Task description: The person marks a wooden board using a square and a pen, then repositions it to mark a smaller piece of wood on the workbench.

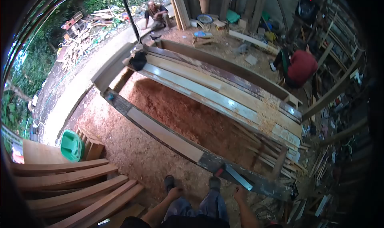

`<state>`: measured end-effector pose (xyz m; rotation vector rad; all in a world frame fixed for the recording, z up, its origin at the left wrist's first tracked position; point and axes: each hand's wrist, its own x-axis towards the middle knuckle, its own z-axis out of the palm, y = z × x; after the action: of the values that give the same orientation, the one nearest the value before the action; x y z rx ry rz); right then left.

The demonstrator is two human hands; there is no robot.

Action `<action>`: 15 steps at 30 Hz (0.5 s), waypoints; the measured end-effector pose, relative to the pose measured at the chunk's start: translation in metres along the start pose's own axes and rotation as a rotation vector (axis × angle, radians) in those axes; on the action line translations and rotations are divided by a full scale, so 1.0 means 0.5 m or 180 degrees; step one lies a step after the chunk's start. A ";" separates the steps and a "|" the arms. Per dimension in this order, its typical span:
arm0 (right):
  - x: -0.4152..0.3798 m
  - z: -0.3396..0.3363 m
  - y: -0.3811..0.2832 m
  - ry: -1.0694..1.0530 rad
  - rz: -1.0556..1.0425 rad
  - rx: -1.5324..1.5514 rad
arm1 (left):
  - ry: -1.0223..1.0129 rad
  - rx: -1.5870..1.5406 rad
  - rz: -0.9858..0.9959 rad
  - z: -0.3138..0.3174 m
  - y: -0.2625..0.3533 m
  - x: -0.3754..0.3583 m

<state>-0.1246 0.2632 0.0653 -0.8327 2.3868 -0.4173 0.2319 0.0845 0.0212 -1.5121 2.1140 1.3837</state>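
My left hand hangs by my left thigh, its fingers curled in with nothing visible in them. On the other side, my right hand is held low at the near edge of the workbench, its fingers also curled and no object showing in it. Just beyond it a try square with a metal blade and a dark, red-marked stock lies on the bench's near beam. Further left along that beam rests a long, pale, slightly curved board. Neither hand appears to touch the board.
Several long planks lie across the far side of the bench frame. Sawdust covers the ground. Curved timbers and a green plastic container are at left. One person crouches at right; another sits at the back.
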 end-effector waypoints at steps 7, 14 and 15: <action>-0.011 0.172 -0.218 0.0045 0.0079 0.0166 | 0.0673 -0.0739 -0.0409 -0.225 -0.359 -0.065; 0.033 0.277 -0.411 0.0065 -0.0042 0.0892 | 0.0658 -0.1348 -0.1150 -0.465 -0.428 -0.027; 0.042 0.281 -0.423 -0.0071 0.0200 0.1060 | 0.0685 -0.1348 -0.1026 -0.492 -0.423 -0.013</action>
<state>0.0461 0.0752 0.0428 -0.6054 2.2313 -0.7504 0.4921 -0.1089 0.0389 -2.1361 1.6381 1.6730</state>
